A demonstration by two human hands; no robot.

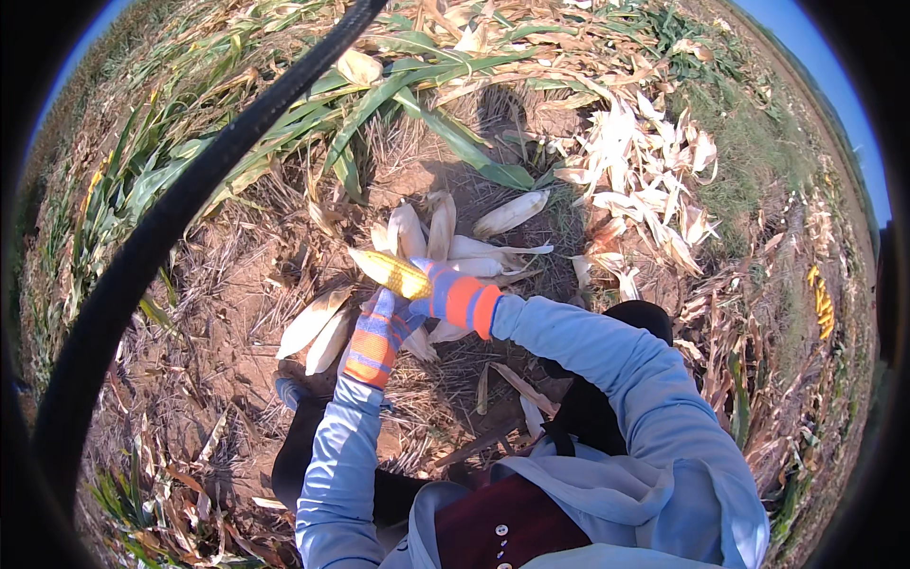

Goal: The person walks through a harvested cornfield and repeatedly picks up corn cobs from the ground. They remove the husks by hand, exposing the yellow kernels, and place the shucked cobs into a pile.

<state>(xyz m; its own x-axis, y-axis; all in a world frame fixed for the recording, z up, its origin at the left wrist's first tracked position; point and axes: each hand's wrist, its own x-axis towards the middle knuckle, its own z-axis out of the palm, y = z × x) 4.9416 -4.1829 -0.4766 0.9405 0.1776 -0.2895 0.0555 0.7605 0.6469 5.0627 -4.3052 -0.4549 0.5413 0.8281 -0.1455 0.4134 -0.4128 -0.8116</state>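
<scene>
In striped knit gloves, my left hand (375,338) and my right hand (458,295) meet in front of me at a yellow ear of corn (391,272). Its kernels are bared, and the tip points up and to the left. My right fingers close around its near end; my left hand touches that same end from below, its fingers partly hidden. Just beyond the hands, several ears in pale husks (442,226) lie on the soil, one of them apart (512,213). Two more husked ears (313,323) rest left of my left hand.
A heap of stripped pale husks (640,163) lies at the upper right. Green corn stalks and leaves (426,78) spread across the far side. A row of bare yellow ears (821,302) lies at the far right. A black cable (192,178) crosses the left of the view.
</scene>
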